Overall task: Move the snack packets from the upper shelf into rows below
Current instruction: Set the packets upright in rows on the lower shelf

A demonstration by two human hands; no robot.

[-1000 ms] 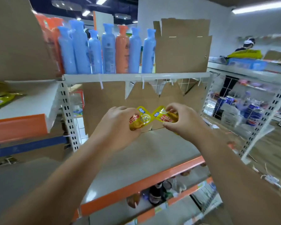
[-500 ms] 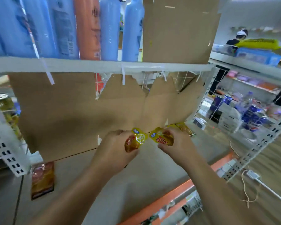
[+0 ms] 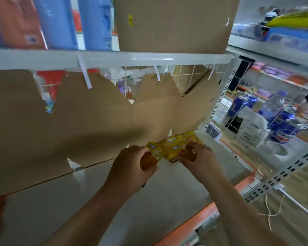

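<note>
Holding 2 snack packets low over the lower shelf (image 3: 114,201): your left hand (image 3: 130,167) grips the left packet (image 3: 152,153), your right hand (image 3: 201,160) pinches the right packet (image 3: 174,151), the 2 touching edge to edge. Laid packets (image 3: 189,137) sit at 1 o'clock from your right hand, against the cardboard backing (image 3: 78,121), so that hand is nearer the row. Each held packet's long axis runs roughly 6 to 12 o'clock, blue-labelled end pointing away from you.

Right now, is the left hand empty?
No, the left hand grips a yellow snack packet close to the cardboard.
</note>
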